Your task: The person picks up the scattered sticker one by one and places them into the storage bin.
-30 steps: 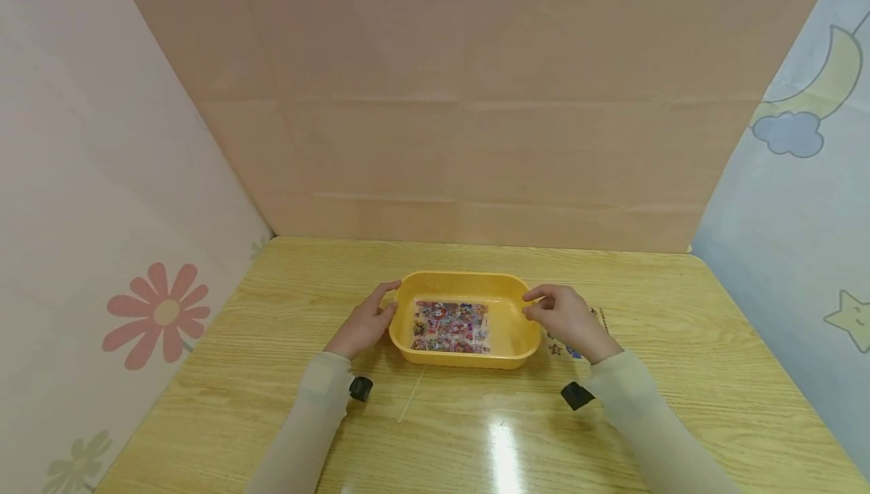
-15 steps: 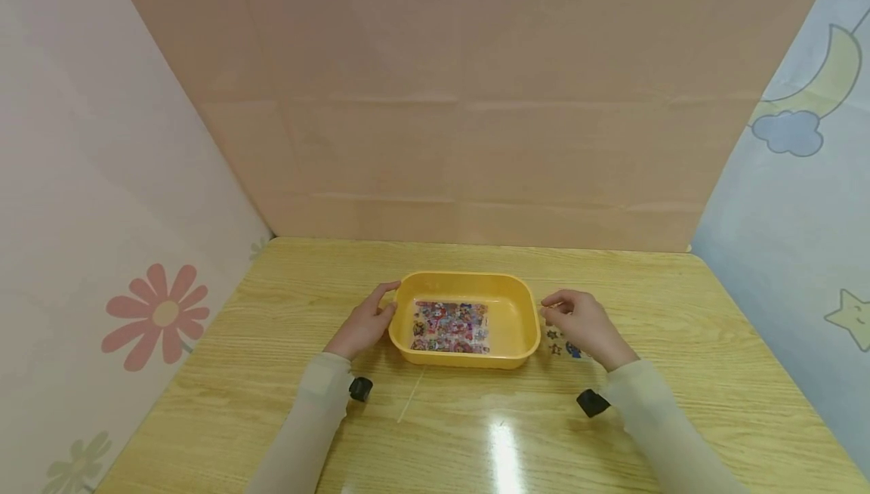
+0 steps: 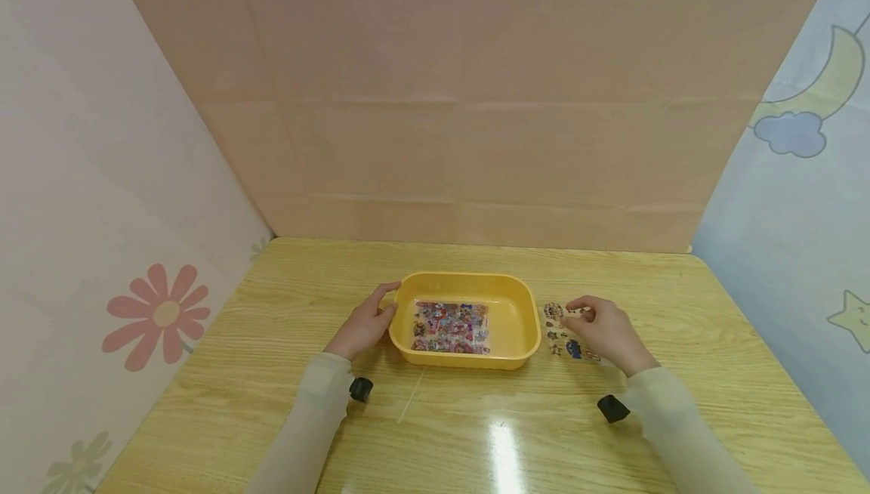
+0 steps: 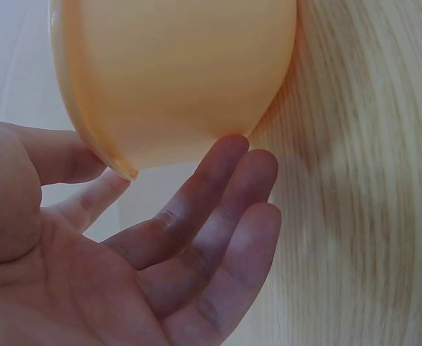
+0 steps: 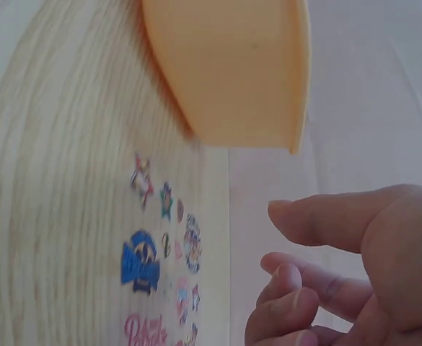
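A yellow plastic tray (image 3: 464, 359) stands on the wooden table, with a sheet of small colourful stickers (image 3: 450, 326) lying flat inside it toward the left. My left hand (image 3: 362, 329) holds the tray's left end, thumb and forefinger at the rim; in the left wrist view the other fingers (image 4: 229, 155) reach along the outer wall. My right hand (image 3: 610, 334) is over a second, clear sticker sheet (image 3: 554, 334) to the right of the tray. Its thumb and forefinger are apart with nothing between them. A blue figure sticker (image 5: 140, 263) shows on that sheet; the hand hides part of it.
The wooden table (image 3: 285, 418) extends all round. A beige paper backdrop (image 3: 469, 139) rises behind its far edge. Printed panels (image 3: 136, 177) stand on the left and right. A thin pale line (image 3: 411, 396) crosses the tabletop before the tray.
My right hand has moved from the tray's right rim away to the right, over the clear sticker sheet, uncovering its left part. The left hand and the tray have stayed in place.
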Demonstrator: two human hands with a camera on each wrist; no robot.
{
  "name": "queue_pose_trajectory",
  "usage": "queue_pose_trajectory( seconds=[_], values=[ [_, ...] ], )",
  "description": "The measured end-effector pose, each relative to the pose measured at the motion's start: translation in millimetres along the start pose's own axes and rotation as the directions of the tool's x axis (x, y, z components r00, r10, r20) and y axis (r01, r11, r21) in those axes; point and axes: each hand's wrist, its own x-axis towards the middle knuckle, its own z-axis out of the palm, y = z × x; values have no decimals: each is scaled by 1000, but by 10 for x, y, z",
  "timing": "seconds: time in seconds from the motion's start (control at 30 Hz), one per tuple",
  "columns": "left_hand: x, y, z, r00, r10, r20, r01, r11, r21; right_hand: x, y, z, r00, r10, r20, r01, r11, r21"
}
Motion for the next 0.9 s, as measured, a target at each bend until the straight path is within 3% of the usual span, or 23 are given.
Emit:
queue_pose_trajectory(
  seconds=[0.37, 0.9],
  values=[
    [3, -8, 8, 1000, -7, 2, 7, 1000, -3, -9, 196, -64, 998, 54, 13, -53, 997, -47],
    [13, -19, 4, 1000, -5, -1, 5, 1000, -1, 57, 381, -160, 997, 75, -3, -75, 978, -196]
  ],
)
